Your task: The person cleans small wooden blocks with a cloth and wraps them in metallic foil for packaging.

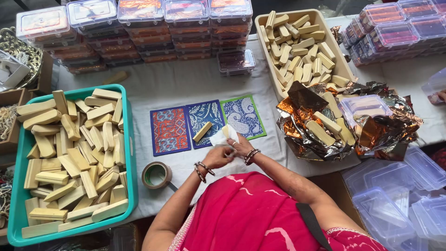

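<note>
Centre frame: both hands, left (217, 157) and right (240, 146), pinch a white wrap (222, 136) around a bar (226, 131), beside blue card (205, 123).

Probably a small packing workshop, tubs of wooden blocks (74, 158), stacked clear plastic boxes (153, 28), foil wrap (385, 125)

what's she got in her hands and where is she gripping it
Both hands, left hand and right hand, pinch a white sheet by its lower edge. A pale wooden block shows at the sheet's top; the fingers do not seem to touch it.
</note>
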